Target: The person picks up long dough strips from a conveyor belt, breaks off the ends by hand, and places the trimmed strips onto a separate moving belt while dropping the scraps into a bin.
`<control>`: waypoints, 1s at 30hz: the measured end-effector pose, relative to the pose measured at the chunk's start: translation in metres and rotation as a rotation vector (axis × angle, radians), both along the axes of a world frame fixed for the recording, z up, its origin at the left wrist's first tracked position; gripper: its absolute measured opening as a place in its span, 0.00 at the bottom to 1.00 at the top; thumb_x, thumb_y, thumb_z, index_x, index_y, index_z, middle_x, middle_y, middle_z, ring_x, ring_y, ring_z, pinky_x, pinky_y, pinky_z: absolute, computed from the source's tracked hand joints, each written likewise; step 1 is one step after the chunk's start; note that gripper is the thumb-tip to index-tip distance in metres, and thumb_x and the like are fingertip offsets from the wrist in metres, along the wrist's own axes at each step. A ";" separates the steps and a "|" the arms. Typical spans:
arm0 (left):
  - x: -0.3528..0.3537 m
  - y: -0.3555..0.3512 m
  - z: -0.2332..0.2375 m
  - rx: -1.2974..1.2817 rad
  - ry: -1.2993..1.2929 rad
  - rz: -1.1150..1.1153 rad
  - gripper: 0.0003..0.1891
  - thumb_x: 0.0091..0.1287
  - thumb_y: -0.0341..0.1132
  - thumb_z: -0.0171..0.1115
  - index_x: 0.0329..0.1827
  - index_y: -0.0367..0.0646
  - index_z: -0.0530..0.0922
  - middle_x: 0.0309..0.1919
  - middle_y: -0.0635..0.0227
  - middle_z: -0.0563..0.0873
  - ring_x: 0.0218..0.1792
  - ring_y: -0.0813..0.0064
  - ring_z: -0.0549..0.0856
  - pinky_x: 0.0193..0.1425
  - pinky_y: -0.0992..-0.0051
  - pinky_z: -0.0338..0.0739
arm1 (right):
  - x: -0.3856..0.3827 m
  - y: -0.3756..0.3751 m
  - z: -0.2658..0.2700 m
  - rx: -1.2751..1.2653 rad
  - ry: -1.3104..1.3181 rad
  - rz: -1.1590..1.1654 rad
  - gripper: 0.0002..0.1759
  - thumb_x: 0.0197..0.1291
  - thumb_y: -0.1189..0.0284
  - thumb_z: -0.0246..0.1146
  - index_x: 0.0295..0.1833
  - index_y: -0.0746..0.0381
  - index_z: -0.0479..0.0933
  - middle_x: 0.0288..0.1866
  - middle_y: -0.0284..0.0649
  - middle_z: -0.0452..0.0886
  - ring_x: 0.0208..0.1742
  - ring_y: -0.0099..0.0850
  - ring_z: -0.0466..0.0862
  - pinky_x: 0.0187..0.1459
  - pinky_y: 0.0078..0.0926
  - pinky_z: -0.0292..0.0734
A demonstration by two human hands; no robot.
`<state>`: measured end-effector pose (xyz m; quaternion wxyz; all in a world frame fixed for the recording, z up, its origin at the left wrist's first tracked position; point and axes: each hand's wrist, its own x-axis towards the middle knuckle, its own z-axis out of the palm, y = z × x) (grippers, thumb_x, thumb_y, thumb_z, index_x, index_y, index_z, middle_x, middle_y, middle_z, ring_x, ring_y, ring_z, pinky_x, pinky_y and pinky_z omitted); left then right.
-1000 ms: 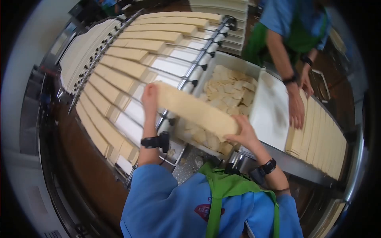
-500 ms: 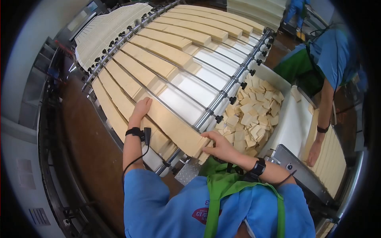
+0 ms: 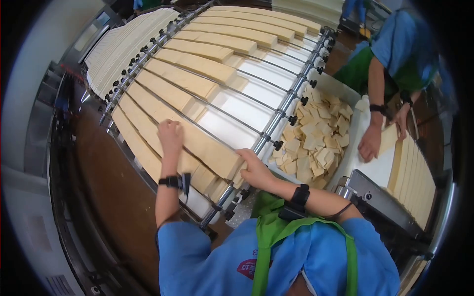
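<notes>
left hand (image 3: 170, 134); right hand (image 3: 254, 168); both curled

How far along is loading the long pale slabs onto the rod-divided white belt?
Done: long pale beige slabs lie in the farther lanes. In hand: left hand and right hand press one slab into a near lane. Left: bare white belt shows beside shorter slabs; a row of slabs stands at right.

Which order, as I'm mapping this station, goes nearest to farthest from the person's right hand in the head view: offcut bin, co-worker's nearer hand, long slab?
1. Long slab, held at its end by the right hand.
2. Offcut bin, just right.
3. Co-worker's nearer hand, far right on the belt.
</notes>
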<state>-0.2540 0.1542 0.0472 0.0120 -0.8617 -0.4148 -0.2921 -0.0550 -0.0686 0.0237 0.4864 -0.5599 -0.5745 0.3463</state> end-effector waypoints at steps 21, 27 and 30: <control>0.070 -0.165 -0.012 -0.001 0.204 -0.374 0.07 0.52 0.31 0.60 0.30 0.38 0.73 0.54 0.41 0.69 0.52 0.42 0.69 0.54 0.53 0.64 | 0.253 -0.229 -0.021 -0.062 -0.078 -1.006 0.23 0.45 0.80 0.53 0.51 0.65 0.68 0.50 0.46 0.69 0.51 0.44 0.72 0.52 0.35 0.69; 0.061 -0.154 0.009 -0.385 0.342 -0.325 0.11 0.50 0.29 0.60 0.37 0.37 0.77 0.57 0.42 0.68 0.55 0.46 0.70 0.58 0.62 0.65 | 0.304 -0.380 -0.063 -0.240 -0.379 -1.595 0.25 0.46 0.75 0.60 0.52 0.70 0.65 0.51 0.56 0.64 0.47 0.52 0.73 0.49 0.39 0.71; 0.114 -0.165 0.029 -0.227 0.584 -0.112 0.13 0.49 0.29 0.59 0.38 0.36 0.78 0.56 0.43 0.69 0.55 0.48 0.70 0.57 0.64 0.68 | 0.313 -0.403 -0.062 -0.372 -0.355 -1.662 0.28 0.44 0.71 0.64 0.50 0.72 0.63 0.51 0.59 0.62 0.47 0.55 0.72 0.49 0.40 0.70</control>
